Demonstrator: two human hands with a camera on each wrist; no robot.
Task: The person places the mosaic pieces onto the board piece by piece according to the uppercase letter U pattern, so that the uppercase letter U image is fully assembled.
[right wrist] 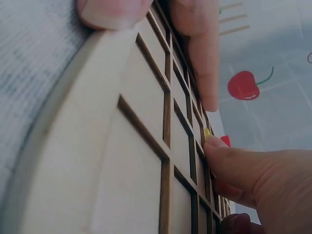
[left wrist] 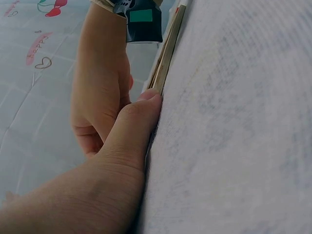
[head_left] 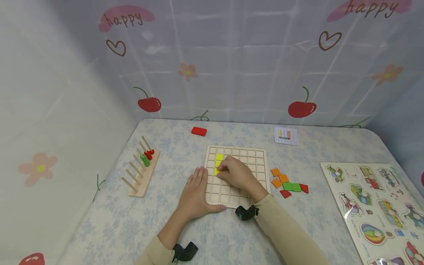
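A square wooden grid board (head_left: 232, 198) lies on the table, with yellow square tiles (head_left: 219, 157) in a column at its upper left. My right hand (head_left: 236, 171) reaches over the board, thumb and fingertips pinching a yellow tile (right wrist: 207, 132) at the lower end of that column. Most of this tile is hidden by the fingers. Flat along the board's left edge rests my left hand (head_left: 195, 195), fingers straight. Its thumb (left wrist: 141, 109) stretches along the near edge, touching the board's corner side.
Orange, green and red tiles (head_left: 287, 186) lie right of the board. A wooden peg rack (head_left: 145, 180) with red and green beads stands left. Behind are a red block (head_left: 199, 131) and a pattern card (head_left: 286, 135). A picture puzzle board (head_left: 364, 206) lies at the right.
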